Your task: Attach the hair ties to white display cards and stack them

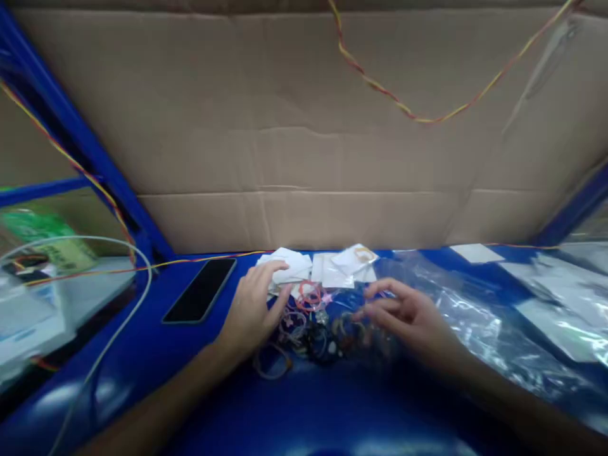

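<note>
Glossy blue worktable (304, 411) carrying small goods

A black phone (199, 290) is lying toward its left edge, white paper cards (327, 266) and colourful thin bracelets (308, 329) are sitting mid-table, clear plastic bags (479, 316) are spreading right.

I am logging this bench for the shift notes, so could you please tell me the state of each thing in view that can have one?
Left hand: open, fingertips on the white cards.
Right hand: fingers loosely curled over the bracelets; grip unclear.
White cards: loose overlapping pile by the cardboard wall.
Bracelets: tangled heap on the blue table.
Phone: lying flat, screen dark.
Clear plastic bags: crumpled, lying flat.
</note>
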Motion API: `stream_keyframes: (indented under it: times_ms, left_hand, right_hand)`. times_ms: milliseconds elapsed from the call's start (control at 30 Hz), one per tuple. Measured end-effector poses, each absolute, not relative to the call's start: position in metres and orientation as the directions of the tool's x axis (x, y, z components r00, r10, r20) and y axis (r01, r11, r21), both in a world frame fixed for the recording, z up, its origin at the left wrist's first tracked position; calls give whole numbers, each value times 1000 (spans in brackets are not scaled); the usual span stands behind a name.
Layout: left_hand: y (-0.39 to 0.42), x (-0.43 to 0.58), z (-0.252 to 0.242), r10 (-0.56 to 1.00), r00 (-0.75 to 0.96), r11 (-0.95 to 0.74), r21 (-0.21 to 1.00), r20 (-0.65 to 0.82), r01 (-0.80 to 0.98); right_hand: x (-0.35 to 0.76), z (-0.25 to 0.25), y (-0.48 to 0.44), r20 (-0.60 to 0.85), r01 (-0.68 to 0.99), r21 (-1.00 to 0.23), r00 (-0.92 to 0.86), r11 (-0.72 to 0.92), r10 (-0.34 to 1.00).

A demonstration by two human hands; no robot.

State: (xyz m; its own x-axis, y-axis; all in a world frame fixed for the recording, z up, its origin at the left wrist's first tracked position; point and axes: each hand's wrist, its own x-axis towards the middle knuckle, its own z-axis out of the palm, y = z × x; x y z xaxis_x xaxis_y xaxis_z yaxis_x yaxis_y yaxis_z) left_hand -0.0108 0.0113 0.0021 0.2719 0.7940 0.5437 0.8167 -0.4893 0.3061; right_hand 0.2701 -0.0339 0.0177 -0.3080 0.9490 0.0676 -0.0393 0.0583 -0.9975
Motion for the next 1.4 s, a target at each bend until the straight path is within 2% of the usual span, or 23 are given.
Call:
stream_keyframes:
  times_ms: [267, 500, 600, 667, 833, 1000, 1100, 1300, 1400]
  left_hand:
    - [39, -33, -11, 785, 391, -513, 149, 480, 846]
    - [35, -33, 4, 674, 453, -569, 18, 583, 822]
    - [28, -32, 13, 565, 475, -612, -44, 674, 790]
    - [19, -28, 18, 393, 521, -689, -133, 758, 712]
    - [-12, -11, 21, 231, 619, -813, -201, 751, 547]
    - [-29, 3, 14, 238, 665, -874, -143, 708, 464]
    - [-33, 11, 15, 305, 650, -872, -69, 696, 484]
    - [-42, 25, 21, 554, 442, -816, 354, 705, 458]
    - [-44, 29, 21, 708, 308, -698, 565, 636, 439]
  right_hand:
    - [269, 12, -34, 53, -177, -984, -369, -14, 928]
    - [272, 11, -33, 39, -195, -980, -390, -41, 920]
    - [270, 15, -37, 19, -207, -975, -430, -78, 903]
    - [269, 17, -39, -2, -241, -962, -454, -125, 891]
    - [266, 17, -40, -24, -342, -917, -465, -205, 885]
    - [267, 15, -38, -4, -279, -953, -388, -122, 921]
    - [268, 15, -37, 15, -210, -976, -319, -55, 948]
    - [267, 17, -41, 48, -34, -999, -334, 39, 941]
    - [264, 18, -46, 74, 114, -986, -355, 122, 932]
